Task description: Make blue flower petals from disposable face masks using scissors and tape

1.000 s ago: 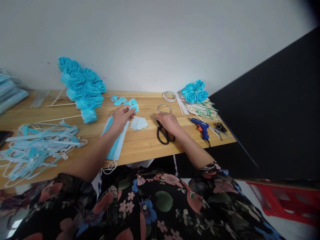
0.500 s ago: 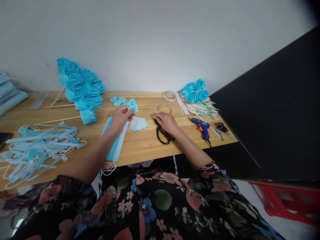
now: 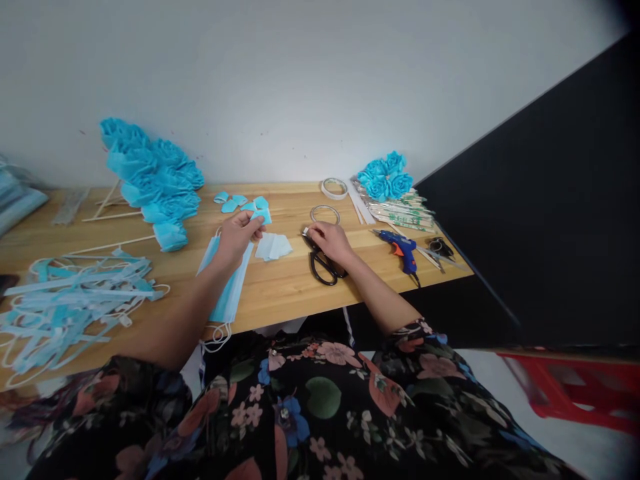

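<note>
Between the thumb and fingers of my left hand (image 3: 241,233) is a cut blue fabric piece (image 3: 262,216), held above the table. Pinched fingers of my right hand (image 3: 330,241) hold a small white piece (image 3: 305,231) whose kind I cannot make out. Under that hand lie black-handled scissors (image 3: 323,270), partly hidden by it. A pleated blue face mask (image 3: 231,293) lies beneath my left forearm. Between my hands is a stack of pale cut pieces (image 3: 273,247). Several blue petal-shaped pieces (image 3: 231,205) lie just beyond my left hand.
Blue fabric roses (image 3: 155,173) on sticks and a heap of mask strips and loops (image 3: 75,300) are at left. Tape rolls (image 3: 334,189), another blue flower cluster (image 3: 386,177), wrapped sticks (image 3: 407,212) and a blue glue gun (image 3: 400,247) are at right. A wall stands behind.
The view has shifted slightly. My right hand has lifted a little from the scissors, and the white piece at its fingertips shows more clearly. My left hand keeps its blue piece.
</note>
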{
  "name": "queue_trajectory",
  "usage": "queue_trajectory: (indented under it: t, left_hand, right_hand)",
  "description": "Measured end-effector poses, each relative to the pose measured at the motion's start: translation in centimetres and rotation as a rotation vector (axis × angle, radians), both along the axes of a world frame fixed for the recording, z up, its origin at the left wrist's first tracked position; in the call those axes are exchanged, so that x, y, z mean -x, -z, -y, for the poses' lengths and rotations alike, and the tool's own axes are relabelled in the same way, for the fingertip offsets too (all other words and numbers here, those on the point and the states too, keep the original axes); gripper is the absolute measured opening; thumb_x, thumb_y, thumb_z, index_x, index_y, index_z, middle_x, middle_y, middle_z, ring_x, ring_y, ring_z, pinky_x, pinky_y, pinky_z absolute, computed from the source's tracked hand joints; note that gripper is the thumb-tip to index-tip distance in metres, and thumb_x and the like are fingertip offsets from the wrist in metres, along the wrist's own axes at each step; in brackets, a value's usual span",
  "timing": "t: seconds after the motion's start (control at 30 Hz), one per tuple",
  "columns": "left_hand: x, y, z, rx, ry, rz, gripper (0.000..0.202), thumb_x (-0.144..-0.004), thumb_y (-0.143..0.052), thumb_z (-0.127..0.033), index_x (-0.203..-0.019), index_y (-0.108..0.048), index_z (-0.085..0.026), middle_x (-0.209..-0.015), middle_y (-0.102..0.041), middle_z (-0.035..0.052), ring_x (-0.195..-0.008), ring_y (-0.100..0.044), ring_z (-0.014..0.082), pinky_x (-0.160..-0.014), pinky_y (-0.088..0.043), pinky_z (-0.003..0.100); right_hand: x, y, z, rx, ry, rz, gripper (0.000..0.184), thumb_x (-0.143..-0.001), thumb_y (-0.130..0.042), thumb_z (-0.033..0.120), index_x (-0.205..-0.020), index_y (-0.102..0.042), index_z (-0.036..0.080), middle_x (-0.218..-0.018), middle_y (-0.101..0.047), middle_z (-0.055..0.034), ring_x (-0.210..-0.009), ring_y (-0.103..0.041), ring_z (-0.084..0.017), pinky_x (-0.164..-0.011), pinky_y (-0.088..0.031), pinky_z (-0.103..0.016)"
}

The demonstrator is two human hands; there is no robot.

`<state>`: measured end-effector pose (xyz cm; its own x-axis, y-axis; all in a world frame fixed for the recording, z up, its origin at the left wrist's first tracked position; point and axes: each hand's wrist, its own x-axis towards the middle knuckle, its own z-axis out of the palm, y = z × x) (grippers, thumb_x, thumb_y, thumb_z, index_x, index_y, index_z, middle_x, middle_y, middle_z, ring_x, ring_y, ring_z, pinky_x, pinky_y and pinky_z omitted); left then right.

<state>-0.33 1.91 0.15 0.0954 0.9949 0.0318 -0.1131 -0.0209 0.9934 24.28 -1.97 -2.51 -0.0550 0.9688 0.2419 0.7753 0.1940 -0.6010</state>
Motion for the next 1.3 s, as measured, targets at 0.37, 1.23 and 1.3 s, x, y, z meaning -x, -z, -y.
queue_trajectory:
  t: [0.37, 1.23, 1.3]
  left_hand:
    - [-0.2, 0.0, 0.5, -0.010, 0.099, -0.013, 0.022, -0.070, -0.074, -0.035, -0.065, -0.062, -0.017, -0.059, -0.065, 0.0001, -0.050, -0.053, 0.0082, -0.050, -0.041, 0.020]
    - [-0.2, -0.1, 0.2, -0.015, 0.094, -0.030, 0.019, -0.078, -0.070, -0.023, -0.062, -0.061, -0.017, -0.057, -0.065, 0.0003, -0.048, -0.053, 0.0077, -0.050, -0.041, 0.020]
    - [-0.2, -0.1, 0.2, -0.018, 0.097, -0.033, 0.019, -0.078, -0.071, -0.023, -0.062, -0.061, -0.017, -0.058, -0.065, 0.0003, -0.048, -0.053, 0.0077, -0.050, -0.041, 0.021]
  right_hand:
    - [-0.3, -0.8, -0.5, -0.035, 0.019, -0.322, 0.022, -0.089, -0.059, 0.032, -0.091, -0.076, 0.018, -0.083, -0.075, -0.0034, -0.072, -0.062, -0.017, -0.068, -0.047, -0.029]
    - [0.2, -1.6, -0.5, -0.033, -0.179, 0.290, 0.020, -0.098, -0.059, 0.028, -0.100, -0.078, 0.024, -0.099, -0.078, -0.0058, -0.091, -0.070, -0.022, -0.076, -0.046, -0.031]
    - [0.2, -1.4, -0.6, -0.044, -0.162, 0.290, 0.021, -0.099, -0.057, 0.029, -0.098, -0.077, 0.024, -0.097, -0.077, -0.0053, -0.089, -0.069, -0.021, -0.076, -0.046, -0.030]
